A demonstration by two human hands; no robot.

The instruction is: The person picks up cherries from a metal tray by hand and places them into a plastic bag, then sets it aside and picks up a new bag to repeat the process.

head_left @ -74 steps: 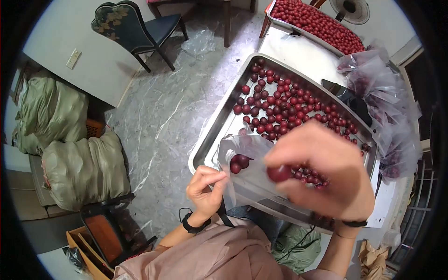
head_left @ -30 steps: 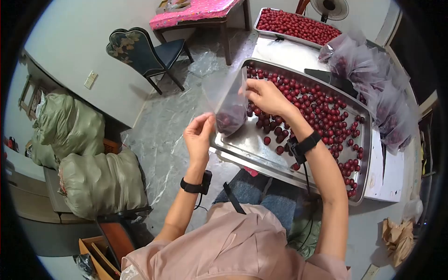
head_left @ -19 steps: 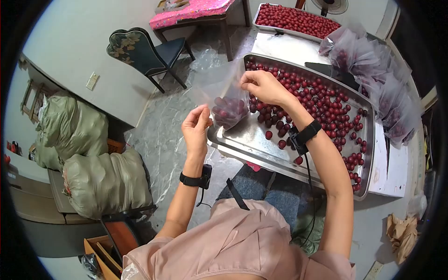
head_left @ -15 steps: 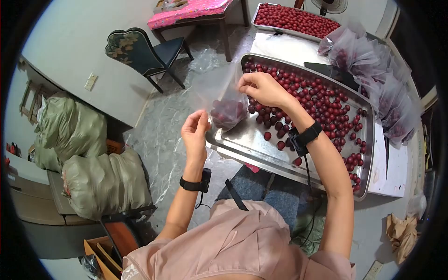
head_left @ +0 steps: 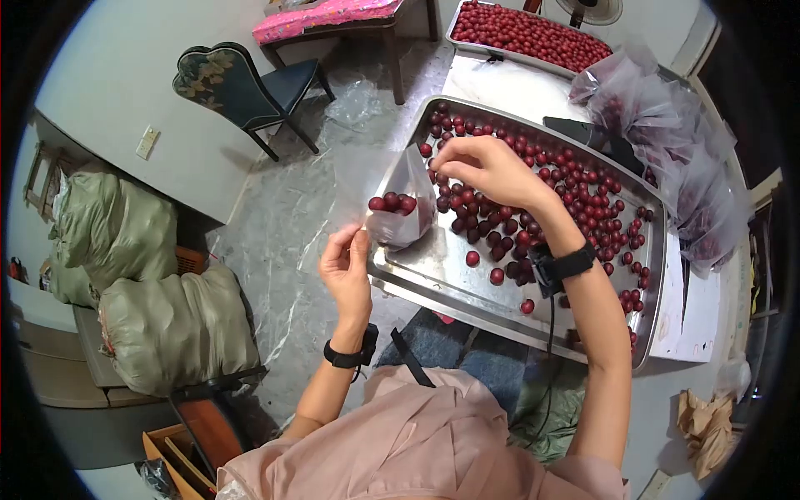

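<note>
A clear plastic bag (head_left: 400, 229) with several dark red fruits in it stands at the left end of a metal tray (head_left: 442, 292). My left hand (head_left: 346, 271) pinches the bag's near edge between thumb and fingers. On the opposite side, my right hand (head_left: 483, 167) is closed at the bag's upper right edge, over the tray; its fingertips are partly hidden, and what they grip is too small to make out. Many loose round red fruits (head_left: 575, 187) lie across the tray, with a few scattered near its front edge.
Filled plastic bags (head_left: 692, 175) line the right side of the white table (head_left: 483, 83). Behind is a second tray of red fruits (head_left: 525, 37). A dark chair (head_left: 292, 87) and bulging green sacks (head_left: 179, 329) are at the left.
The bag's mouth has opened wider, so the fruits inside show clearly. My right hand has shifted slightly right and down, and my left hand slightly down. The view has shifted a little.
</note>
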